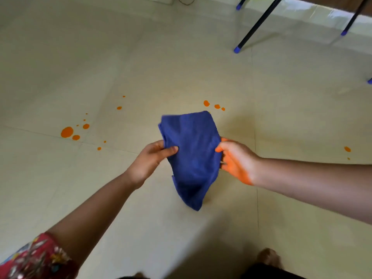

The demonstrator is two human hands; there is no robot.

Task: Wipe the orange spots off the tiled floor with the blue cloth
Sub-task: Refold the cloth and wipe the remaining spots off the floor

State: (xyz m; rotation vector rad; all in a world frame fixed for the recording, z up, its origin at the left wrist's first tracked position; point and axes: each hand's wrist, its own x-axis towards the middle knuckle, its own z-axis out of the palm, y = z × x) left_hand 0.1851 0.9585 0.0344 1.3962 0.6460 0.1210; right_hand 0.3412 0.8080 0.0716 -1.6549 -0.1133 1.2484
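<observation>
The blue cloth (193, 156) hangs bunched in the air above the pale tiled floor (161, 63). My left hand (150, 160) pinches its left edge, thumb on top. My right hand (236, 160), smeared orange on the palm side, grips its right edge. Orange spots lie on the floor: a large cluster (67, 132) at the left, smaller dots (119, 107) further back, three spots (206, 103) just beyond the cloth, and one spot (347, 149) at the right.
Dark metal furniture legs with blue caps (237, 49) stand at the back right, another (343, 33) further right. A wall base runs along the far right. A bare foot (268, 256) shows at the bottom edge. A cable (186, 2) lies at the top.
</observation>
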